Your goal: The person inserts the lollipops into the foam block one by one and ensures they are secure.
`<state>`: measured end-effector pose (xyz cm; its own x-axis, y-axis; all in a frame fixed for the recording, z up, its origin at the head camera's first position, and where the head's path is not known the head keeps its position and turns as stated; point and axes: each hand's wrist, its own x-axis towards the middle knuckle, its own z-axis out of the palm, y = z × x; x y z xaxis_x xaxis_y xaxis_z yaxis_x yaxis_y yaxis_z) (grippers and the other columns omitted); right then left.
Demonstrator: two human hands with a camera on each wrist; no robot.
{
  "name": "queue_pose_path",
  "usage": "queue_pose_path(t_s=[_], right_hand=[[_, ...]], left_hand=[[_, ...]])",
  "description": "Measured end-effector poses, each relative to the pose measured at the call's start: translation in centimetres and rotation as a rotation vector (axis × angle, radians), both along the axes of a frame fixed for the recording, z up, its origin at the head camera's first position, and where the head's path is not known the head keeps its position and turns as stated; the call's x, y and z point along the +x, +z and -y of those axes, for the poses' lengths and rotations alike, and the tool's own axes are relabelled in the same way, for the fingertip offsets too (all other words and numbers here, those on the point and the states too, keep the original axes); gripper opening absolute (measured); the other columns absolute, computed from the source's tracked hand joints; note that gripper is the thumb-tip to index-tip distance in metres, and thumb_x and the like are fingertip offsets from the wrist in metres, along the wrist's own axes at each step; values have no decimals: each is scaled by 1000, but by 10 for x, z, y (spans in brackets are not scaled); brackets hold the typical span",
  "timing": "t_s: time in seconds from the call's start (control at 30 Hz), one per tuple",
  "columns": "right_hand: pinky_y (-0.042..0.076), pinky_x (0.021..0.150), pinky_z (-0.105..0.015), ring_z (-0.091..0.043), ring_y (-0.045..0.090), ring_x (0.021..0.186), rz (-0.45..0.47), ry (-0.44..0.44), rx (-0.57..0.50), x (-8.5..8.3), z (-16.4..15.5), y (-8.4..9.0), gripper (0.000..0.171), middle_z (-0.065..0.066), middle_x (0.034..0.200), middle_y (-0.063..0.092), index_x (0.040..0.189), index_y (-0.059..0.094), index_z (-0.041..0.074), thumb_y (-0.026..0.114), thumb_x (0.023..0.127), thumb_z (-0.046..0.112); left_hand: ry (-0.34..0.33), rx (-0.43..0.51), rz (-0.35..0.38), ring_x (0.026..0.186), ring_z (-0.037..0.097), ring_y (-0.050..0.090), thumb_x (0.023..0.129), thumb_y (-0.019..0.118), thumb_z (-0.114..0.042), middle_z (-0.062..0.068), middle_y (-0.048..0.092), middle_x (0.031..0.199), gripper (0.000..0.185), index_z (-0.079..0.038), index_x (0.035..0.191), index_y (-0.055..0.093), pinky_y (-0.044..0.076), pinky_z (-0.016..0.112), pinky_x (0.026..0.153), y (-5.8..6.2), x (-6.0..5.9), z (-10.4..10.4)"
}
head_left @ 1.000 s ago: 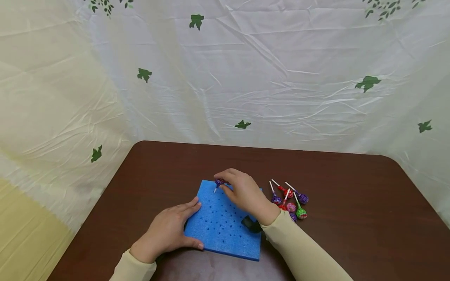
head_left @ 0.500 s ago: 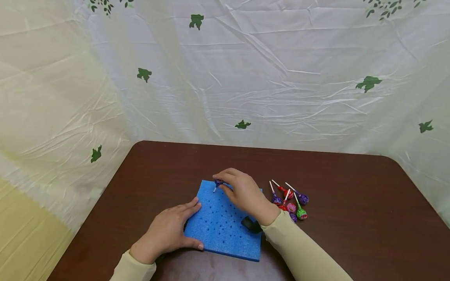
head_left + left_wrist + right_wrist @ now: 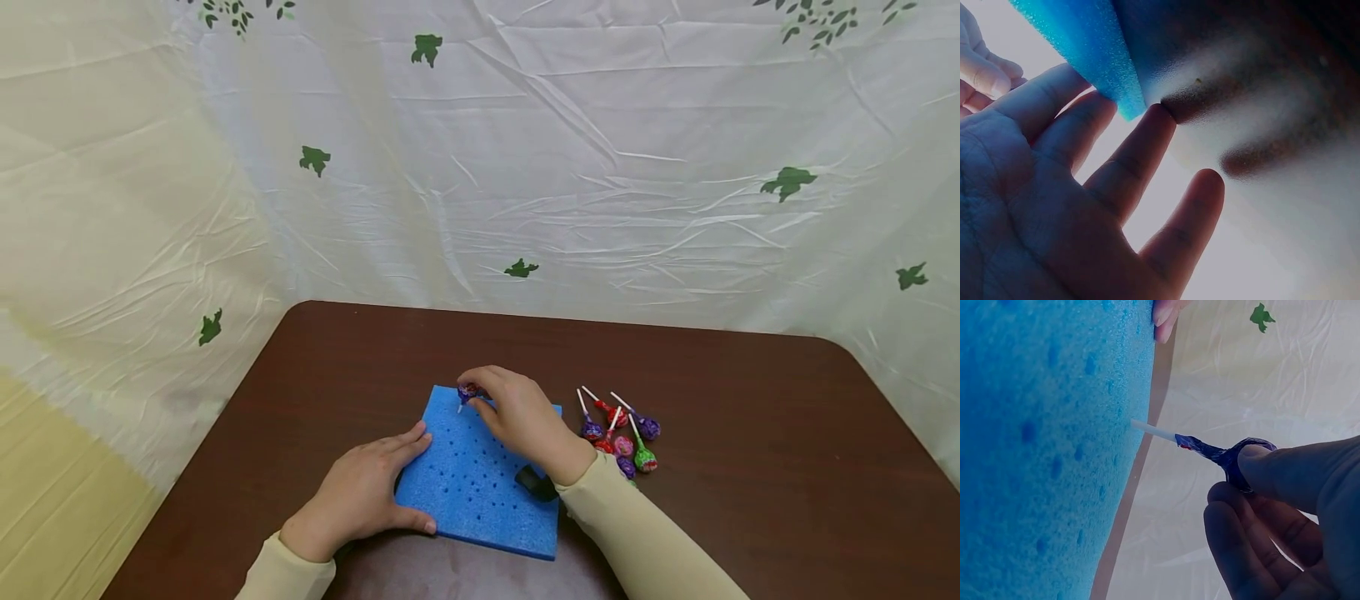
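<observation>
Writing: none I can read anywhere. The lollipop wrappers have printed patterns, but they're too small and blurry to make out a brand.
Lollipop in play: purple wrapper [image 3: 468, 392] with a bit of red in it, twisted tight where it meets a thin white stick. It sits over the far left corner of the foam, and the wrist view shows the stick tip right at the foam's surface near the edge; can't tell how deep it goes.
Right hand [image 3: 521, 415]: grasping that lollipop, thumb and fingertips pinched round the wrapped head, other fingers loosely curled under it.
Foam block [image 3: 472, 483]: flat bright blue square slab, spongy texture, dotted with rows of small dark holes. Lies on the brown surface [image 3: 750, 467] in front of the person.
Left hand [image 3: 358, 493]: flat and relaxed, not clenched, fingers straight, palm down at the foam's near left edge, thumb along the front edge, fingertips touching the foam.
Spare lollipops [image 3: 621, 432]: small loose bunch just right of the foam, lying down with white sticks pointing away; purple, red, pink and green wrappers.
Black thing [image 3: 534, 482]: a dark object at the right wrist, over the foam; can't tell what it is.
Sleeves: cream, long, both arms.
Backdrop [image 3: 600, 167]: crinkled white sheet with green leaf prints.
</observation>
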<state>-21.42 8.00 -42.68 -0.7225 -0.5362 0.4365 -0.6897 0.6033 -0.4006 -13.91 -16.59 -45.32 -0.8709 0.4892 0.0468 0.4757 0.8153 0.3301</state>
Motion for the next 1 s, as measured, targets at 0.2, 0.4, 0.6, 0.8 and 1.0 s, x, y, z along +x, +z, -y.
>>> queue_pose_path(t_s=[0.2,0.4,0.6,0.8,1.0], right_hand=[[55,88,-35,-17,67,105,24,3,-11,-1,0,-2,31,-3,119,68,122,68,13,73,92,8],[55,88,-36,-18,68,105,37,-7,-27,-2,0,-3,32,-4,121,68,123,69,12,73,91,8],[55,88,-35,-17,68,104,64,-5,-28,-3,1,-5,30,-2,117,69,122,70,12,72,92,8],[55,87,-34,-16,68,103,80,2,-39,-3,3,-6,30,-2,116,69,123,70,12,71,93,7],[55,86,-35,-17,68,103,63,13,-32,-3,4,-5,31,-3,116,69,124,69,11,72,93,7]], left_hand=[[-4,4,4,133,28,49,65,66,-84,3,42,154,110,-12,147,52,44,54,101,0,0,0],[-2,0,1,133,28,49,65,67,-84,2,42,154,109,-12,147,52,43,53,101,0,0,0],[-2,1,5,133,28,49,65,68,-83,2,42,154,109,-12,147,52,43,54,102,1,0,0],[-2,6,0,133,28,49,65,69,-83,2,42,154,109,-12,146,52,43,53,102,2,0,0],[0,6,3,133,29,49,65,68,-84,2,42,154,110,-12,146,52,44,54,101,1,0,1]])
